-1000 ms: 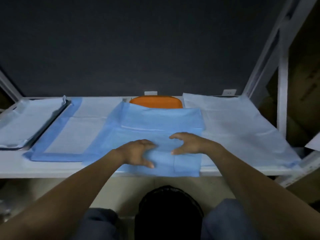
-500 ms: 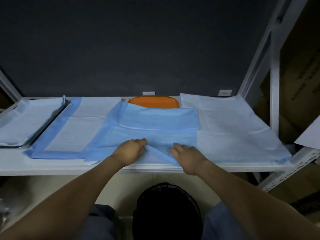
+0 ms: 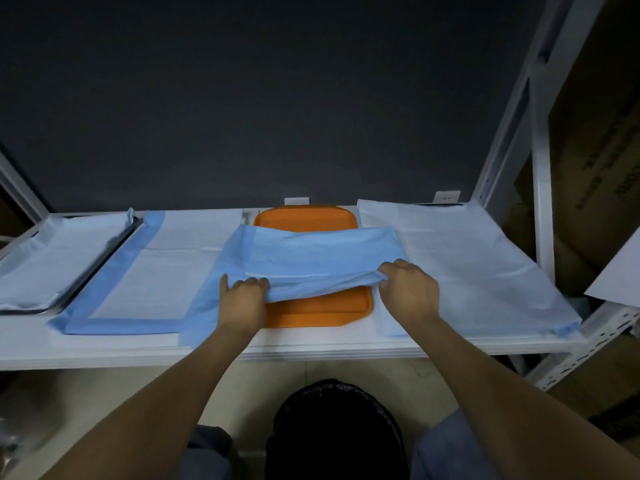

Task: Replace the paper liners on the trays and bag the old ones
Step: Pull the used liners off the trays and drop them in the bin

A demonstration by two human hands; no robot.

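An orange tray [image 3: 317, 311] lies in the middle of the white shelf [image 3: 311, 351]. A blue paper liner [image 3: 311, 254] drapes over its middle; its near edge is lifted and bunched, so the tray's front shows beneath. My left hand [image 3: 242, 299] grips the liner's near left part. My right hand [image 3: 408, 292] pinches the bunched edge at the near right. The tray's far rim shows behind the liner.
A metal tray [image 3: 86, 268] with a pale liner [image 3: 52, 258] sits at far left. A blue-bordered sheet [image 3: 152, 268] lies beside it. A large pale sheet [image 3: 467, 268] covers the shelf's right. A black-lined bin [image 3: 336, 431] stands below. Cardboard boxes [image 3: 595, 168] and shelf uprights are at right.
Both hands took hold of the liner's near edge and raised it away from me. The orange tray's front half, covered before, is now exposed.
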